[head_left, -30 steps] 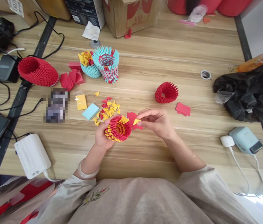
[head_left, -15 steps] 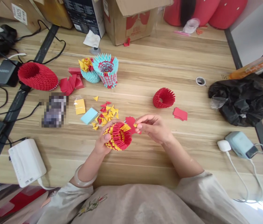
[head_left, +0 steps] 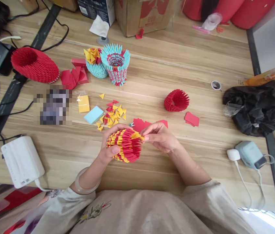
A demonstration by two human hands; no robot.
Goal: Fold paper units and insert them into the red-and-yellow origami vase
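Observation:
My left hand (head_left: 108, 148) is wrapped round a red and yellow folded-paper vase (head_left: 125, 146), tilted so its open red end faces right. At its upper rim, my right hand (head_left: 160, 136) pinches a small yellow folded paper piece (head_left: 141, 137), which touches the rim. Beyond the vase lies a pile of loose yellow and red folded pieces (head_left: 114, 115). Red paper sheets (head_left: 139, 124) are spread just behind my hands, partly hidden by the right one.
Farther back stand a blue and red paper vase (head_left: 118, 73), a large red one (head_left: 37, 66) and a small red one (head_left: 176, 101). A yellow paper pack (head_left: 84, 104) and a blue pack (head_left: 94, 115) lie at left. A black plastic bag (head_left: 255, 109) sits at right.
My right hand has brought the yellow piece against the vase's rim. The left hand has turned the vase so its opening faces more to the right. The camera view has shifted slightly.

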